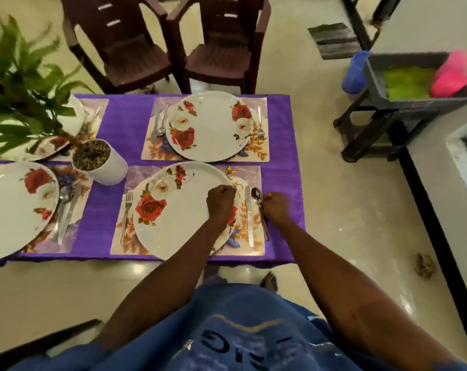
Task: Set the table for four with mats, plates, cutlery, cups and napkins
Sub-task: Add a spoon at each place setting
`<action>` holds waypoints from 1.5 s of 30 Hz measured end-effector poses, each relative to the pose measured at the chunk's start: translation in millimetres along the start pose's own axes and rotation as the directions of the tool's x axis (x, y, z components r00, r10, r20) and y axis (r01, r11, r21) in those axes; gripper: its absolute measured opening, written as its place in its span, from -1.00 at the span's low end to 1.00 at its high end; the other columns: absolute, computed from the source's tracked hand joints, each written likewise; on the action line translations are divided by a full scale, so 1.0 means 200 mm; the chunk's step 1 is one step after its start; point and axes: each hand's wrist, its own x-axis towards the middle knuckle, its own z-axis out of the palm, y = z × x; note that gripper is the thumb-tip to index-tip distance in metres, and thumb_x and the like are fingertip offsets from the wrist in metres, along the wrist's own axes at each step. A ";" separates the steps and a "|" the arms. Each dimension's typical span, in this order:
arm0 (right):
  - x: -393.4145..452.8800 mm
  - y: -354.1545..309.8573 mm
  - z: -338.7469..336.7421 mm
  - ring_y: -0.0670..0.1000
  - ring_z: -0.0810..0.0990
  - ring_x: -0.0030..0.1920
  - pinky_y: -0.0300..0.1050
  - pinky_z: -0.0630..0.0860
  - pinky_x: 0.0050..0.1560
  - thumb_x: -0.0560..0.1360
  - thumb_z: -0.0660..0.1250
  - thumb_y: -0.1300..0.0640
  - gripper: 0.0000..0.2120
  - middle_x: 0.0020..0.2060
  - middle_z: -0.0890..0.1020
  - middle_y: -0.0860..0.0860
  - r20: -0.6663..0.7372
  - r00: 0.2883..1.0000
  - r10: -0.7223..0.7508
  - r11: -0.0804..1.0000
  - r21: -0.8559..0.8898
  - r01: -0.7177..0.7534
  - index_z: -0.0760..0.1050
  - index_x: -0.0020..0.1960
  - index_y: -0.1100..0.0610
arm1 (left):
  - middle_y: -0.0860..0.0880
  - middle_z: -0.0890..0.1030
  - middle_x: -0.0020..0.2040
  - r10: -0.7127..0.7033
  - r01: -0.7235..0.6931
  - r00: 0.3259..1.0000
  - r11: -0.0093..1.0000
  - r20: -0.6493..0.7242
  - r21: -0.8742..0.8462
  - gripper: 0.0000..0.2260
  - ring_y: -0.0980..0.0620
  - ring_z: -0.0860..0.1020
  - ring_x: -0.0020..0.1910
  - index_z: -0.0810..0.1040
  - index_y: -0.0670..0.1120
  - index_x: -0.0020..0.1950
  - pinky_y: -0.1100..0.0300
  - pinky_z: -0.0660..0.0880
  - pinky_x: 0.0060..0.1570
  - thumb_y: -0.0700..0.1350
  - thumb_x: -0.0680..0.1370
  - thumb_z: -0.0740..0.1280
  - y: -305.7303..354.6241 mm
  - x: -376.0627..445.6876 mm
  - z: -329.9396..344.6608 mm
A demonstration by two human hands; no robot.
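Four floral mats with rose-patterned plates lie on the purple tablecloth (pixel 114 124). On the nearest mat (pixel 243 250), the near plate (pixel 179 210) has a fork (pixel 126 212) to its left and a knife (pixel 249 218) and spoon (pixel 257 196) to its right. My left hand (pixel 221 203) is curled over this plate's right rim and seems to grip it. My right hand (pixel 276 207) is curled beside the spoon, fingers on its handle. The far plate (pixel 209 125) has a knife and spoon (pixel 157 124) on one side and a fork (pixel 260 124) on the other.
A potted plant (pixel 98 162) stands mid-table, its leaves hiding part of the far-left plate (pixel 53 145). The left near plate (pixel 15 207) has cutlery (pixel 66 210) beside it. Two brown chairs (pixel 221 49) stand behind the table. At the right, a grey crate (pixel 414 103) holds green and pink items, with blue cups (pixel 355 73) beside it.
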 end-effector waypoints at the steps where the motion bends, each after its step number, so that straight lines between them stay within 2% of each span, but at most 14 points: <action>1: 0.00 0.00 0.00 0.14 0.55 -0.30 -0.07 0.32 -0.32 0.35 0.24 0.10 -0.73 -0.38 0.56 0.24 0.002 1.000 0.009 1.000 0.024 -0.009 0.56 -0.29 0.31 | -0.15 0.68 -0.15 -0.009 0.010 1.000 1.000 -0.010 0.002 -0.79 -0.14 0.61 -0.12 0.69 -0.20 -0.06 -0.01 0.53 0.01 -0.12 0.57 0.31 0.00 -0.02 0.01; 3: 0.02 0.02 0.01 0.15 0.56 -0.28 -0.11 0.31 -0.32 0.41 0.28 0.18 -0.85 -0.36 0.56 0.17 -0.024 1.000 0.016 1.000 0.026 -0.015 0.53 -0.28 0.23 | -0.15 0.68 -0.16 -0.026 0.025 0.999 1.000 -0.041 -0.016 -0.79 -0.12 0.61 -0.15 0.69 -0.21 -0.06 0.06 0.52 -0.05 -0.11 0.58 0.32 -0.02 -0.05 0.02; 5: 0.04 0.04 0.02 0.15 0.56 -0.20 -0.11 0.34 -0.28 0.45 0.29 0.27 -0.93 -0.26 0.59 0.15 -0.046 0.999 0.021 1.000 0.000 -0.021 0.52 -0.19 0.22 | -0.11 0.66 -0.21 -0.053 0.051 0.996 0.998 -0.069 -0.037 -0.81 -0.05 0.58 -0.23 0.67 -0.18 -0.10 0.20 0.48 -0.21 -0.11 0.58 0.33 -0.03 -0.08 0.02; 7: 0.05 0.04 0.02 0.15 0.56 -0.13 -0.10 0.37 -0.23 0.48 0.25 0.29 -0.92 -0.17 0.60 0.15 -0.050 0.999 0.019 1.000 -0.015 -0.020 0.52 -0.09 0.24 | -0.07 0.64 -0.29 -0.070 0.066 0.993 0.997 -0.096 -0.047 -0.80 0.04 0.54 -0.33 0.64 -0.13 -0.20 0.25 0.41 -0.29 -0.10 0.58 0.34 -0.06 -0.09 0.01; 9: 0.05 0.03 0.01 0.11 0.52 -0.15 -0.12 0.34 -0.23 0.50 0.23 0.30 -0.91 -0.19 0.55 0.12 -0.034 0.999 0.005 0.999 -0.053 -0.007 0.52 -0.08 0.26 | -0.01 0.62 -0.34 -0.062 0.058 0.993 0.997 -0.103 -0.046 -0.79 0.09 0.53 -0.35 0.62 -0.10 -0.25 0.24 0.43 -0.25 -0.11 0.57 0.35 -0.08 -0.09 0.00; 12: 0.05 0.03 0.01 0.08 0.50 -0.20 -0.14 0.30 -0.31 0.48 0.28 0.24 -0.95 -0.25 0.52 0.07 -0.029 0.999 -0.014 0.995 -0.095 0.011 0.46 -0.16 0.19 | 0.01 0.62 -0.27 -0.042 0.038 0.994 0.999 -0.100 -0.039 -0.85 0.13 0.53 -0.29 0.64 -0.09 -0.19 0.29 0.42 -0.22 -0.12 0.57 0.35 -0.08 -0.06 -0.02; 15: 0.03 0.06 0.03 0.09 0.57 -0.17 -0.14 0.37 -0.27 0.48 0.35 0.11 -0.87 -0.19 0.60 0.08 -0.016 1.000 -0.027 0.988 -0.156 0.024 0.51 -0.08 0.18 | -0.01 0.64 -0.21 -0.017 0.013 0.995 0.999 -0.100 -0.047 -0.86 0.10 0.56 -0.23 0.65 -0.09 -0.14 0.30 0.44 -0.20 -0.12 0.57 0.34 -0.07 -0.04 -0.02; 20: 0.02 0.06 0.06 0.11 0.59 -0.11 -0.13 0.40 -0.23 0.52 0.32 0.15 -0.87 -0.12 0.62 0.11 -0.047 0.998 -0.050 0.978 -0.206 0.039 0.54 -0.01 0.21 | -0.02 0.64 -0.22 -0.015 0.014 0.998 1.000 -0.067 -0.012 -0.83 0.05 0.57 -0.21 0.65 -0.11 -0.13 0.22 0.46 -0.12 -0.09 0.58 0.33 -0.09 -0.02 0.00; 29: 0.03 0.05 0.10 0.18 0.62 -0.06 -0.13 0.36 -0.23 0.55 0.25 0.18 -0.79 -0.06 0.65 0.18 -0.059 0.998 -0.025 0.985 -0.174 0.015 0.59 0.05 0.28 | 0.08 0.59 -0.29 0.008 -0.008 0.999 1.000 -0.033 0.000 -0.85 0.11 0.55 -0.25 0.62 -0.05 -0.17 0.20 0.49 -0.08 -0.08 0.58 0.35 -0.14 0.00 -0.02; 32: 0.03 0.06 0.10 0.15 0.61 -0.10 -0.16 0.34 -0.27 0.56 0.24 0.18 -0.79 -0.11 0.65 0.16 -0.065 0.997 -0.032 0.986 -0.163 0.021 0.59 0.03 0.28 | 0.07 0.60 -0.28 0.013 -0.013 1.000 1.000 -0.022 -0.013 -0.86 0.12 0.56 -0.24 0.63 -0.04 -0.17 0.17 0.51 -0.06 -0.08 0.57 0.37 -0.16 0.00 -0.03; 36: 0.01 0.06 0.10 0.03 0.54 -0.24 -0.24 0.28 -0.41 0.54 0.28 0.19 -0.86 -0.26 0.60 0.07 -0.076 0.996 -0.049 0.995 -0.094 0.042 0.59 -0.11 0.20 | 0.00 0.65 -0.18 0.018 -0.018 1.000 1.000 -0.015 -0.003 -0.84 0.06 0.59 -0.16 0.68 -0.10 -0.08 0.18 0.51 -0.07 -0.06 0.58 0.35 -0.17 0.01 -0.05; 39: -0.01 0.07 0.10 0.02 0.56 -0.24 -0.21 0.37 -0.37 0.54 0.29 0.20 -0.88 -0.28 0.60 0.04 -0.067 0.996 -0.059 0.997 -0.051 0.055 0.58 -0.13 0.18 | -0.02 0.66 -0.12 0.027 -0.027 1.000 1.000 -0.014 0.016 -0.82 0.09 0.57 -0.17 0.68 -0.12 -0.01 0.23 0.47 -0.08 -0.05 0.59 0.33 -0.19 0.02 -0.06; 42: -0.02 0.07 0.10 0.06 0.61 -0.21 -0.06 0.54 -0.21 0.56 0.26 0.22 -0.85 -0.26 0.62 0.07 -0.061 0.997 -0.042 0.999 -0.016 0.041 0.57 -0.13 0.20 | -0.02 0.66 -0.09 0.033 -0.032 0.999 0.999 -0.011 0.033 -0.81 0.09 0.56 -0.16 0.68 -0.11 0.00 0.22 0.50 -0.02 -0.04 0.59 0.33 -0.19 0.02 -0.07; 45: -0.03 0.07 0.09 0.08 0.60 -0.19 -0.05 0.52 -0.20 0.58 0.23 0.22 -0.83 -0.22 0.63 0.11 -0.086 0.995 -0.040 0.999 -0.008 0.039 0.57 -0.10 0.24 | -0.05 0.67 -0.08 0.052 -0.052 0.999 0.998 -0.005 0.038 -0.81 0.08 0.57 -0.17 0.68 -0.13 0.00 0.24 0.49 -0.04 -0.06 0.60 0.32 -0.19 0.02 -0.06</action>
